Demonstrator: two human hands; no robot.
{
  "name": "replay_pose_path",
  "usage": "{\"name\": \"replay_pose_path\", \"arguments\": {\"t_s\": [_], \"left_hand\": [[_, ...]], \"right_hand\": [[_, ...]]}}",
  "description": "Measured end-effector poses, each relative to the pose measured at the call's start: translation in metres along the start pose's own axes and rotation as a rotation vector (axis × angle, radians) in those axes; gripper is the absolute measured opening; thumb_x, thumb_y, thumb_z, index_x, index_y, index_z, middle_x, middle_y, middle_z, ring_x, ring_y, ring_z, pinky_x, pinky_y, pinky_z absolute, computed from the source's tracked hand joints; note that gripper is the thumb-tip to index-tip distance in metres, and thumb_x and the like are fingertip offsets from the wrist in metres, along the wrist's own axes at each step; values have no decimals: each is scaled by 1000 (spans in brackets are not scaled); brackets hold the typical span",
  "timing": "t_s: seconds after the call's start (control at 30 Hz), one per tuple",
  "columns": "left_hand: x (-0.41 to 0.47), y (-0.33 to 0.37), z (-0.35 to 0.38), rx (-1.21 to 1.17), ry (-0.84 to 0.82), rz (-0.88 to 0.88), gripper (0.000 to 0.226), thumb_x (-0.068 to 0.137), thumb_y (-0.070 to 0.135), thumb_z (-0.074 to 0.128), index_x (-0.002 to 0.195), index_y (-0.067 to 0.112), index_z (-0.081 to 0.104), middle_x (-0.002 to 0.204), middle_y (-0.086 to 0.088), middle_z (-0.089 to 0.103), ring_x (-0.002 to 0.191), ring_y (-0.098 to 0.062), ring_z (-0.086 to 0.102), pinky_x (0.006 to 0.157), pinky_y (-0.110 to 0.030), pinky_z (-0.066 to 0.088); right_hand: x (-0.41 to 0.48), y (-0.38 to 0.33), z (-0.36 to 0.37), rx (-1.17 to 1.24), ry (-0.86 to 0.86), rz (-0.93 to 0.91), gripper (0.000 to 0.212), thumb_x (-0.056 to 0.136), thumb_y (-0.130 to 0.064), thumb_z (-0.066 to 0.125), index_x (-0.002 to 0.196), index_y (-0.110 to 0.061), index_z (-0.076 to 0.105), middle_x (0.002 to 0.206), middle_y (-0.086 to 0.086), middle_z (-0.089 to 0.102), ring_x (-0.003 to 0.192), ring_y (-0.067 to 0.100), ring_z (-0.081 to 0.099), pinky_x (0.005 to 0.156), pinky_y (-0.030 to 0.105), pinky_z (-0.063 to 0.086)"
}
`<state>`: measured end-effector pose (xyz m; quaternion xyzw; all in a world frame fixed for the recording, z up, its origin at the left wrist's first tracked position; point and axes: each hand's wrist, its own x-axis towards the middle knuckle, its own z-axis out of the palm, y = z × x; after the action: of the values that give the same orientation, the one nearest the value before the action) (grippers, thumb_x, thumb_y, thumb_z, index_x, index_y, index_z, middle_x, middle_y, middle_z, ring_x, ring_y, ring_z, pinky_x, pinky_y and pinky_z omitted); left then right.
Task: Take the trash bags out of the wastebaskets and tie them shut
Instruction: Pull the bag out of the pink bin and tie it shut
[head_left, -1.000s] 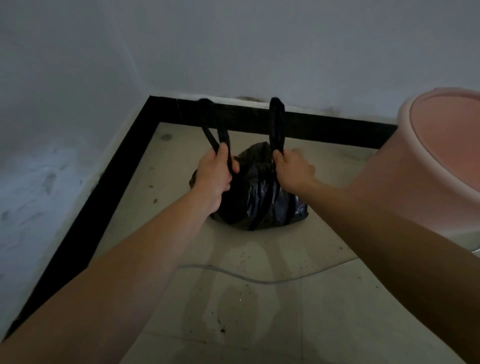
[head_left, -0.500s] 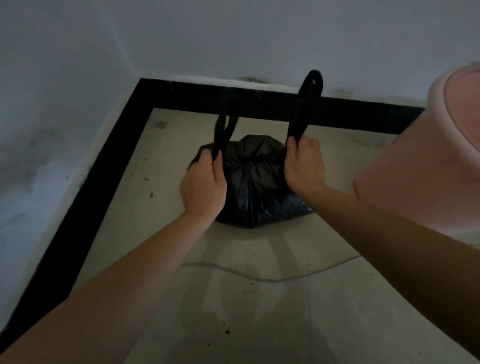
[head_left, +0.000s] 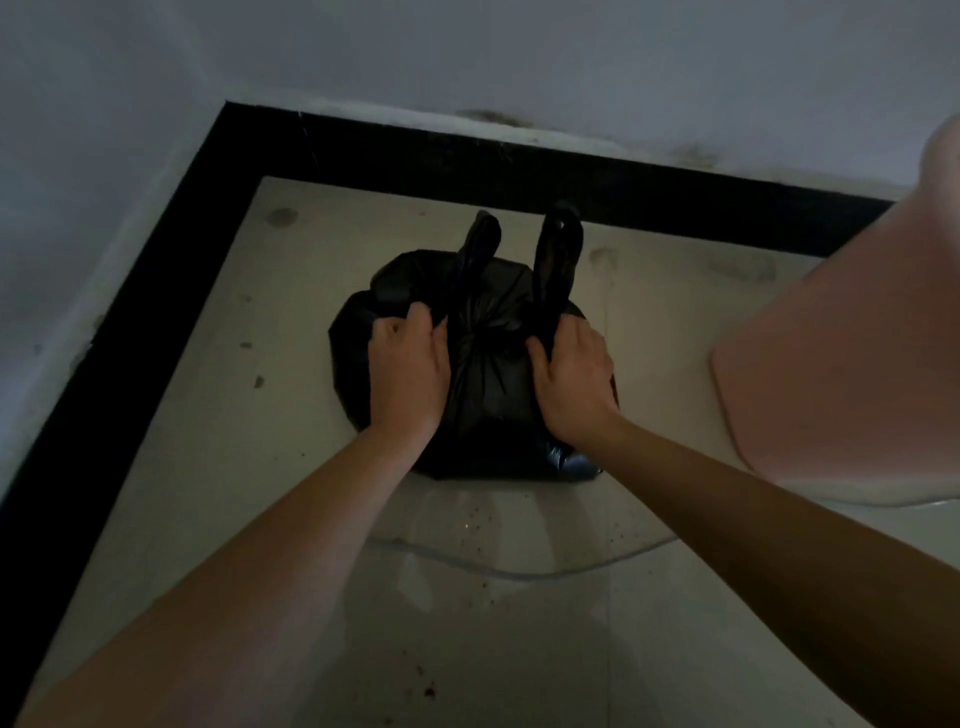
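**Step in hand: tying.** The black plastic trash bag is out of the pink plastic wastebasket. It sits on the pale tiled floor in the corner of the room, near the black skirting band. The wastebasket stands just beside it on the right. The bag mouth is gathered to a pucker at top centre. In this dim light it cannot be told whether a first knot is already formed there.

**Handles.** The left handle loop and the right handle loop rise upright from the gathered mouth. They stand apart and are not crossed.

**Left hand**. The fingers are curled and clamped around the base of the left handle loop. The hand lies on top of the bag.

**Right hand**. The fingers are curled around the base of the right handle loop, with the thumb lying beside the pucker. No finger on either hand is straight or free.

**Next move (judgement).**
1. Cross the two loops over the pucker.
2. Pass one loop under the other.
3. Draw both outward to seat the knot.

This calls for a grip kept low on each loop, equal tension in both hands, and the bag held down on the floor.

**Caution.** The film looks thin and soft. An uneven pull is likely to stretch or tear a loop, and the bulging contents may shift under it.
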<state>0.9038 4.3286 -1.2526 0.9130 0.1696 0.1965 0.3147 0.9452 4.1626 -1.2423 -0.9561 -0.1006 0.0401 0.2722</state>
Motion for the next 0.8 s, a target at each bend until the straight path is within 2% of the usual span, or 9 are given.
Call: {"name": "replay_pose_path", "arguments": {"t_s": [0.17,0.3,0.4,0.47,0.53,0.6,0.7,0.77,0.8], "left_hand": [[5,2,8,76,-26,17,22,98,15,57,82,-1,56,70,-16,51,84,-40,55,71,-35,28],[1,-1,10,145,-141,-43,27,102,27,50,92,3,56,87,-21,57,100,-36,50,75,-31,19],[-2,1,5,60,-226,-118,28,105,29,43,94,5,52,94,-23,57,103,-35,49,77,-33,27],[0,9,-7,-159,-259,-206,31,106,26,42,82,8,45,89,-23,57,91,-33,54,76,-38,40],[3,20,-23,-292,-169,-209,35,107,25,40,74,13,41,79,-15,55,78,-28,54,65,-40,44],[9,34,-41,-278,-46,-144,33,107,27,39,77,14,46,75,-12,56,75,-28,56,60,-33,36],[26,63,-67,-329,112,-81,35,106,29,41,76,15,51,71,-2,54,73,-22,56,61,-33,37],[37,82,-83,-367,182,-66,35,105,30,43,73,21,54,70,4,56,69,-15,57,64,-32,44],[41,90,-89,-453,175,-113,33,105,33,43,80,20,60,74,4,63,73,-15,62,69,-32,49]], "right_hand": [[9,6,9,-71,-69,44,37,104,-30,39,126,-2,47,127,19,52,121,34,46,107,49,33],[8,7,11,-133,-108,27,39,104,-31,39,130,-2,46,133,19,50,126,34,44,111,46,29],[8,6,1,-138,-158,-15,34,105,-30,38,121,-2,51,127,20,55,119,35,50,102,44,36],[11,3,-12,-29,-174,-11,33,105,-29,38,110,-1,55,115,21,60,108,36,56,92,42,44],[13,-5,-29,140,-125,39,37,106,-33,37,110,-2,59,109,21,62,101,36,59,85,41,47],[15,-18,-48,270,-29,75,39,106,-37,36,112,-8,61,106,17,62,97,30,60,80,34,44],[13,-43,-76,421,85,51,36,106,-37,37,117,-14,61,103,5,64,94,20,60,76,29,41],[11,-57,-92,506,107,15,33,105,-38,39,116,-15,61,100,3,66,93,19,63,77,33,47],[10,-62,-100,559,94,9,33,104,-39,42,116,-16,62,100,3,68,93,19,64,80,35,51]]}}
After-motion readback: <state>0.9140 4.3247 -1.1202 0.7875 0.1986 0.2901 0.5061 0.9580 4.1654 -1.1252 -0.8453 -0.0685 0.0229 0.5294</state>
